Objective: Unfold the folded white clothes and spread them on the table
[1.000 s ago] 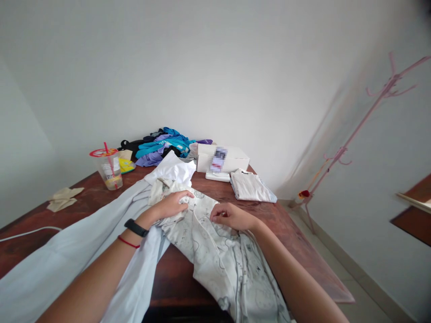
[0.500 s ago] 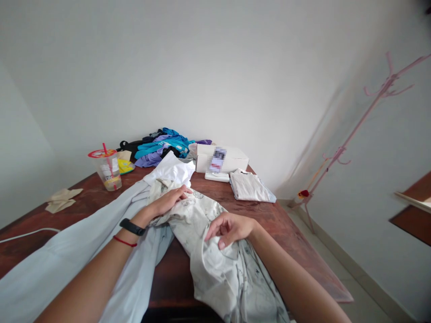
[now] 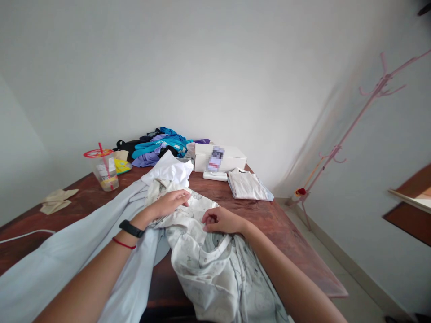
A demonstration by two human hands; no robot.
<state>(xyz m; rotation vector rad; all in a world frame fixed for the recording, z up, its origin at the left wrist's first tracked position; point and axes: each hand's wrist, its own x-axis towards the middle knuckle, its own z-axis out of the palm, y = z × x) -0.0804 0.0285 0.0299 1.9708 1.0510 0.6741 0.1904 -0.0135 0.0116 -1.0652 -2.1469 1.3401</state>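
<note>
We sit at a dark reddish wooden tabletop [image 3: 269, 215] in a corner of plain white walls, with a thin pink coat stand [image 3: 353, 130] to our right. A soft, crumpled printed garment [image 3: 208, 269] lies at the near edge, partly over a smooth pale blue cloth [image 3: 67, 260]. Our left hand [image 3: 170, 202] rests flat on the garment with its fingers straight and close together. Our right hand [image 3: 220, 220] has its fingers curled around a fold of it.

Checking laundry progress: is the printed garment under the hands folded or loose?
Loose. The printed garment lies bunched and creased, draped off the table; the left hand rests on it, and the right hand pinches a fold.
</note>
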